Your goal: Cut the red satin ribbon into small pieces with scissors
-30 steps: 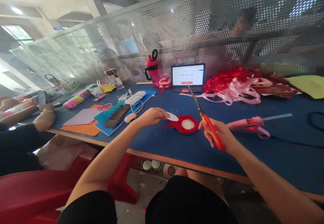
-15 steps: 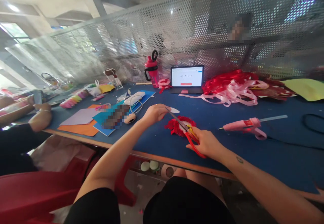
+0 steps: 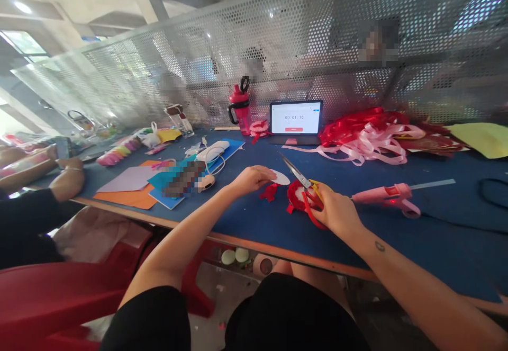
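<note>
Two arms (image 3: pixel 174 240) stretched forward, left hand (image 3: pixel 253 179) pinching white disc (image 3: pixel 282 178), right hand (image 3: pixel 336 209) gripping scissors (image 3: pixel 303 180)

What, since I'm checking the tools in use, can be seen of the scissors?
The scissors have silvery blades, metallic in look, and red and yellow handles that look like plastic. The person's right hand has its grip on the handles, hiding part of them. The blades point forward and to the left, over the blue tabletop. In view, the red handle overlaps the red rosette; whether they touch is unclear, as is any gap between the blades.
</note>
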`<state>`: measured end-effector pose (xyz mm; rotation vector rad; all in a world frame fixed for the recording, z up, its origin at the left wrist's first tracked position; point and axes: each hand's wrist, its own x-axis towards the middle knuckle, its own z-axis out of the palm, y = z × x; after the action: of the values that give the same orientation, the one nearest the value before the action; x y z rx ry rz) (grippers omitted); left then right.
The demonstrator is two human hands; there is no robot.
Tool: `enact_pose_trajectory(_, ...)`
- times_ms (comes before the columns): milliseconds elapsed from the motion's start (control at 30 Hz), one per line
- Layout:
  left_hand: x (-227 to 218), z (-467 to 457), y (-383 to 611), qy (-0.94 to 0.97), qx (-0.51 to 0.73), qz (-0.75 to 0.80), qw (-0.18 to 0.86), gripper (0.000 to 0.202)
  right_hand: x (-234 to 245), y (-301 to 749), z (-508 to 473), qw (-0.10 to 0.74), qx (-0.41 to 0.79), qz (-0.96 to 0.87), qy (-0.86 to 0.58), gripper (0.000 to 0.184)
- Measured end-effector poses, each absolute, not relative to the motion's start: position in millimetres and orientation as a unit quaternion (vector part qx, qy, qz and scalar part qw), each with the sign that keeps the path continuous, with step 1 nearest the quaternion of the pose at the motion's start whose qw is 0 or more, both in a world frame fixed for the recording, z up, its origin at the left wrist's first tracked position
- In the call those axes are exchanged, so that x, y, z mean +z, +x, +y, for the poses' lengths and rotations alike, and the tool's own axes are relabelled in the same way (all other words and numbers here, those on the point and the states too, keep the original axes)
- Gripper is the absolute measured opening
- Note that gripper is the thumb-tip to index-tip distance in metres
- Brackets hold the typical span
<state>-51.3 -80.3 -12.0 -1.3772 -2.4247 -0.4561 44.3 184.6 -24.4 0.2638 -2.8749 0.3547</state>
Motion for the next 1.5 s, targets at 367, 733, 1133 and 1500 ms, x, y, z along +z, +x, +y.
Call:
enact_pose_trajectory(367, 24, -102, 0, -0.509, -0.07, -0.823, 0.242, 0.03, -18, 36, 175, 0.076, 0.146, -0.984, 0.067, 0.051)
enact_pose_trajectory(733, 9, -81, 27, -0.605, 0.043, -0.767, 0.209, 0.038, -21, 36, 178, 0.09, 0.149, -0.981, 0.082, 0.054)
enact_pose_trajectory(1133, 21, -127, 13, -0.223, -0.004, -0.939, 0.261, 0.033, -22, 36, 175, 0.114, 0.173, -0.975, 0.084, 0.045)
enact_pose_trajectory(1500, 13, -88, -9, -0.146, 0.028, -0.976, 0.157, 0.031, -23, 42, 181, 0.092, 0.189, -0.976, 0.05, 0.05)
